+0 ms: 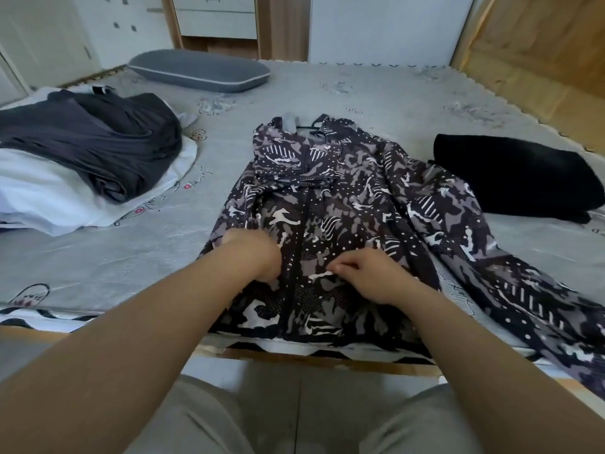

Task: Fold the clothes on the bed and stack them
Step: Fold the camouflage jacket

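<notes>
Both forearms are bare, with no sleeves, watch or rings showing; the legs below the bed's (98,263) near edge wear plain grey-beige trousers (203,417) with a centre seam

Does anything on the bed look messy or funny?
Yes. The patterned jacket is not lying neatly: its right sleeve sprawls sideways and its end hangs past the bed's edge. At far left, a dark garment lies rumpled on a white one, not folded flat.

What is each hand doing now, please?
Left hand: fingers curled, gripping the patterned jacket.
Right hand: fingers curled, pinching the jacket's front.
</notes>
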